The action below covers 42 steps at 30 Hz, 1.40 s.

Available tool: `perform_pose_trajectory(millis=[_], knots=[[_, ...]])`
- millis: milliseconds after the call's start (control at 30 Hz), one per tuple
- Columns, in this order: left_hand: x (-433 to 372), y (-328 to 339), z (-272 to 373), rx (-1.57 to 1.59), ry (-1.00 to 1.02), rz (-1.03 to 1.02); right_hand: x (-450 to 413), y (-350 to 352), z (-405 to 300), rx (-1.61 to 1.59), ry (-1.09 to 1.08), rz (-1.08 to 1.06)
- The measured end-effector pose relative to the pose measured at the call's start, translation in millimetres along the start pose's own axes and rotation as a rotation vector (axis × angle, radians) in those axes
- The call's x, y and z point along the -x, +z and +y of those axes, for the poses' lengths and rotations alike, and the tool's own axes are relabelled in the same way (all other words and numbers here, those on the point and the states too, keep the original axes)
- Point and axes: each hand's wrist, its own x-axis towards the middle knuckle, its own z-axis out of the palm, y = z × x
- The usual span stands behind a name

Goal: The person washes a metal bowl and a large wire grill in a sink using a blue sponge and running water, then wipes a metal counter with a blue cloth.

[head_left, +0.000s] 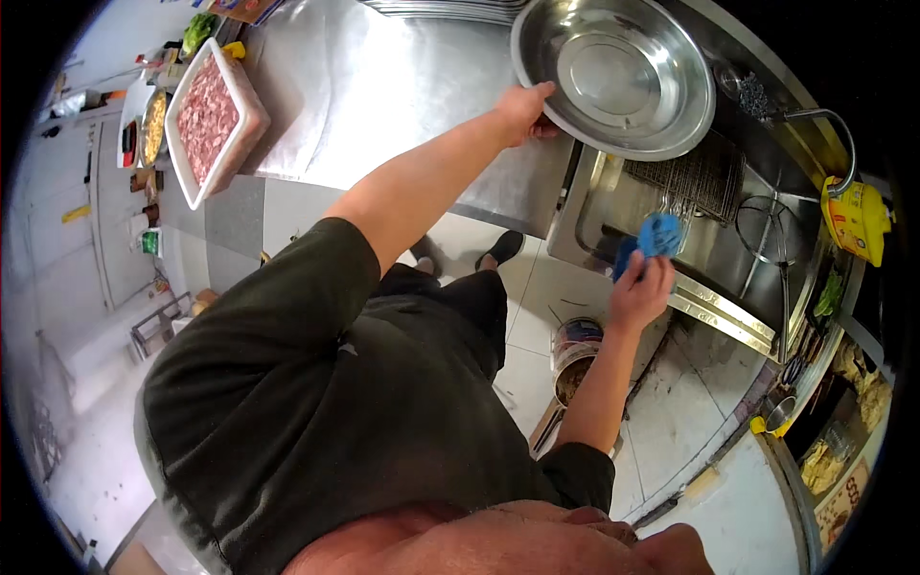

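Note:
My left hand (525, 115) grips the rim of a wide stainless steel basin (607, 68), thumb on the inner side. The basin is tilted, its inside facing me, and it overlaps the steel worktop's right end and the sink. In my right hand (642, 295) is a bunched blue cloth (660, 236), held at the front edge of the sink (611, 198) and apart from the basin. Wire grill racks (708, 176) lie in the sink, partly hidden by the basin. A round wire strainer (767, 228) with a long handle rests at the sink's right.
A white tub of cut raw meat (208, 118) stands on the left of the steel worktop (431, 93). A curved faucet (848, 136) and a yellow packet (855, 215) are beyond the sink. A bucket (575, 359) stands on the tiled floor below my right arm.

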Motion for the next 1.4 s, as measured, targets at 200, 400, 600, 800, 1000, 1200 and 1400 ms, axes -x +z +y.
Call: perform_pose_trajectory(millis=[200, 400, 600, 800, 1000, 1200, 1400], knots=[[9, -14, 14, -0.001, 0.04, 0.144, 36, 23, 5, -0.15, -0.422, -0.589], [101, -98, 34, -0.147, 0.015, 0.307, 7, 30, 2, -0.119, -0.54, -0.838], [143, -204, 14, -0.241, 0.022, 0.477, -62, 96, -14, -0.005, -0.459, -0.7], [142, -240, -19, -0.109, 0.004, 0.482, -184, 172, -26, 0.179, -0.374, -0.594], [144, -245, -25, -0.039, 0.051, 0.437, -306, 242, -32, 0.21, -0.075, -0.613], [142, -239, -19, -0.032, 0.012, 0.43, -329, 251, -37, 0.368, 0.208, -0.443], [134, -208, 2, -0.263, 0.077, 0.338, -312, 230, 99, 0.59, 0.078, -0.38]])
